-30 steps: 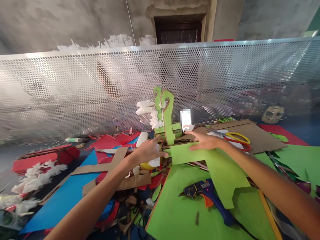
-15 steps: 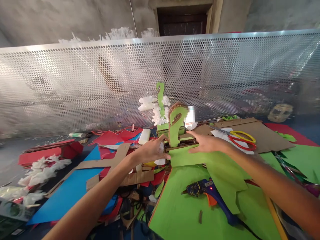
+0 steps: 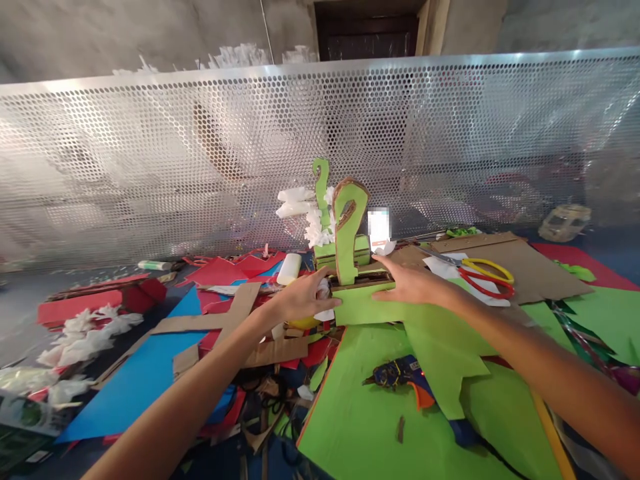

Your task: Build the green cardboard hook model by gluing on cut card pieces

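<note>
Between my two hands stands a cardboard base (image 3: 369, 279) with a hooked neck piece (image 3: 346, 230) upright on it, faced in green. My left hand (image 3: 304, 297) grips the base's left end, fingers curled. At the other end my right hand (image 3: 411, 280) holds the base, thumb at the front and a finger on top. A green paper sheet (image 3: 365, 305) covers the front side. Its loose part trails right under my right forearm and partly covers the glue gun (image 3: 400, 375). Behind is a similar green hooked figure (image 3: 321, 187) with white ruffled paper.
Scissors with red and yellow handles (image 3: 484, 277) lie on white paper at the right, beside brown cardboard (image 3: 530, 267). Blue card (image 3: 133, 380), cardboard strips (image 3: 235, 317) and red scraps are spread at the left. A perforated metal panel (image 3: 280, 147) runs along the back.
The hooked neck piece and base have tipped more upright, and the green paper now lies against the front side. The paper's loose part has shifted over more of the glue gun.
</note>
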Motion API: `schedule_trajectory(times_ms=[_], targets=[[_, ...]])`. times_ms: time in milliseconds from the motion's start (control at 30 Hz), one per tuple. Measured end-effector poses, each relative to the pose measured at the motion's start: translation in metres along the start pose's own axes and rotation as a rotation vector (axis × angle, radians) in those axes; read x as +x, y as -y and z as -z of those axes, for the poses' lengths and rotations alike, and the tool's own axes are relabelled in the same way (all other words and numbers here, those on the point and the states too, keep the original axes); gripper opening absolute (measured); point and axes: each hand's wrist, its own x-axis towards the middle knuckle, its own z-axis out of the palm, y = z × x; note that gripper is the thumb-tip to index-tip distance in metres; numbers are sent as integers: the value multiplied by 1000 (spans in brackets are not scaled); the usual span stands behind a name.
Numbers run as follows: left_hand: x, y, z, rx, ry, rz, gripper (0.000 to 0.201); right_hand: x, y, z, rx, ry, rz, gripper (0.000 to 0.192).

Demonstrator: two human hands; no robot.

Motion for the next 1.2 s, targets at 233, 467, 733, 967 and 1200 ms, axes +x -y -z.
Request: schedule_trajectory(times_ms=[233,467,733,967,1200], targets=[[2,4,1,-70,3,-26,68,-1,-19,5,133,97,122,111],[3,4,0,-74,11,-10,66,2,-30,4,180,124,189,109],[-1,2,3,-54,7,-20,64,2,-33,4,185,114,218,107],[-2,0,3,-62,5,-50,63,1,-37,9,242,143,257,96],[-2,2,1,-49,-2,-43,59,1,-39,17,283,153,269,89]])
